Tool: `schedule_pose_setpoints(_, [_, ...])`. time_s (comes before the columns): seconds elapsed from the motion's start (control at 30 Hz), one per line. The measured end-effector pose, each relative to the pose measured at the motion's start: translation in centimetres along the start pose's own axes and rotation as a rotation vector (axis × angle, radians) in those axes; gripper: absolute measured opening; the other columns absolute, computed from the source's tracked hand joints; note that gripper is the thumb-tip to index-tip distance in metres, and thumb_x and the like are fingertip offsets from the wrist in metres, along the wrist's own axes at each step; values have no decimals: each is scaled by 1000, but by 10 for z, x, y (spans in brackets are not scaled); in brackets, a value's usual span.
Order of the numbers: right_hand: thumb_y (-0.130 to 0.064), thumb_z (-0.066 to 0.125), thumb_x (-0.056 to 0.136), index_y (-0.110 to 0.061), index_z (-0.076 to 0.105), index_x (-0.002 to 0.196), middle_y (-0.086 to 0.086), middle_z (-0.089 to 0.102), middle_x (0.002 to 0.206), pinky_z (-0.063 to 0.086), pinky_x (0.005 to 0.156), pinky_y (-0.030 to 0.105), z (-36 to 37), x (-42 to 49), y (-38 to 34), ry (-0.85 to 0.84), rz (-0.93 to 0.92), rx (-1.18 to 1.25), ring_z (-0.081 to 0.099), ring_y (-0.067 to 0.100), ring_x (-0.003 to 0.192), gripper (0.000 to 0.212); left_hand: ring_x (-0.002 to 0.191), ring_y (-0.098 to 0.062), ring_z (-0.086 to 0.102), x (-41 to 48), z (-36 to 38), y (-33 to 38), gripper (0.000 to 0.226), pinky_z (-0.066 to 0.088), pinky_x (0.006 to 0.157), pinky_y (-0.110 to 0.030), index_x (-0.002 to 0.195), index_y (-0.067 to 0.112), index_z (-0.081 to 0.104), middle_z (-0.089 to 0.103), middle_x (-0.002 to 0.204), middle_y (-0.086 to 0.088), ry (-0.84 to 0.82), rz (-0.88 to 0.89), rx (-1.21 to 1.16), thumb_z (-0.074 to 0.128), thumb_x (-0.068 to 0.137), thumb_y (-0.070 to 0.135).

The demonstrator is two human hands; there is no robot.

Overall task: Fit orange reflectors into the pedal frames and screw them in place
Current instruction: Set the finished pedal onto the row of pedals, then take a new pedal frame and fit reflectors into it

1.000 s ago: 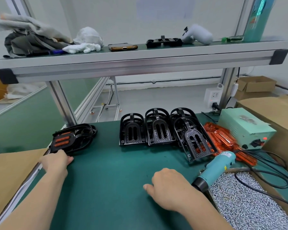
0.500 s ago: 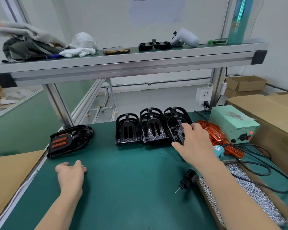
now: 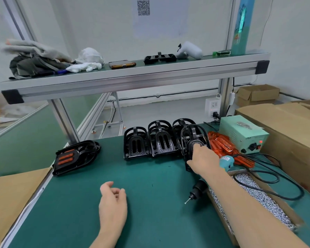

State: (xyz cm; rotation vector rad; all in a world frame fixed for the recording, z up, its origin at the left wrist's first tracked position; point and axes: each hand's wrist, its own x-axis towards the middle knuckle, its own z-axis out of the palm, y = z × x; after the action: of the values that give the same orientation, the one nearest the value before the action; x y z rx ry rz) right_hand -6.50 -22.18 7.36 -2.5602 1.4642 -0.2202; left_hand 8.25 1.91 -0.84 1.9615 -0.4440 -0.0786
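Note:
Black pedal frames (image 3: 159, 139) stand in a row at the back of the green bench. My right hand (image 3: 202, 159) grips the rightmost pedal frame (image 3: 192, 136), which leans forward out of the row. My left hand (image 3: 113, 203) hovers over the bench centre with loosely curled fingers, holding nothing. A pile of orange reflectors (image 3: 222, 145) lies right of the row. One finished pedal (image 3: 75, 156) with orange reflectors fitted lies at the left edge. The teal electric screwdriver (image 3: 199, 189) lies under my right forearm, bit toward me.
A tray of silver screws (image 3: 254, 199) sits at the right with a black cable (image 3: 276, 181) looped over it. A green power box (image 3: 243, 134) and cardboard boxes (image 3: 293, 129) stand behind. Cardboard (image 3: 11, 197) borders the left. An overhead shelf (image 3: 132, 76) holds cloths and a phone.
My right hand reached from the bench front to the rightmost pedal frame and took hold of it. My left hand left the finished pedal and drifted to the bench centre.

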Motion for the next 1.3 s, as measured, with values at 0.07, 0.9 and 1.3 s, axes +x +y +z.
schedule_pose_setpoints(0.07, [-24, 64, 93, -12, 56, 116, 11, 65, 117, 42, 72, 32, -1, 2, 0, 38, 11, -4, 63, 31, 105, 27, 83, 1, 54, -1, -1, 0, 34, 34, 66, -17, 127, 8, 42, 58, 89, 10, -2, 8, 8, 57, 97, 10])
schedule_pose_setpoints(0.9, [-24, 63, 92, -23, 71, 92, -7, 70, 92, 45, 78, 27, -10, -69, -51, 209, -205, 483, 60, 14, 84, 8, 74, -15, 66, -8, -5, 4, 7, 52, 72, -30, 99, 24, 60, 70, 81, -5, -78, 36, -258, 66, 95, 25])
schedule_pose_setpoints(1.3, [-23, 70, 88, -23, 70, 82, -5, 70, 81, 57, 81, 36, 41, -117, -83, -24, -132, 927, 67, 15, 78, 6, 55, -13, 60, -17, -11, 11, 19, 50, 56, -18, 83, 10, 73, 70, 68, -13, -271, 154, -384, 60, 96, 11])
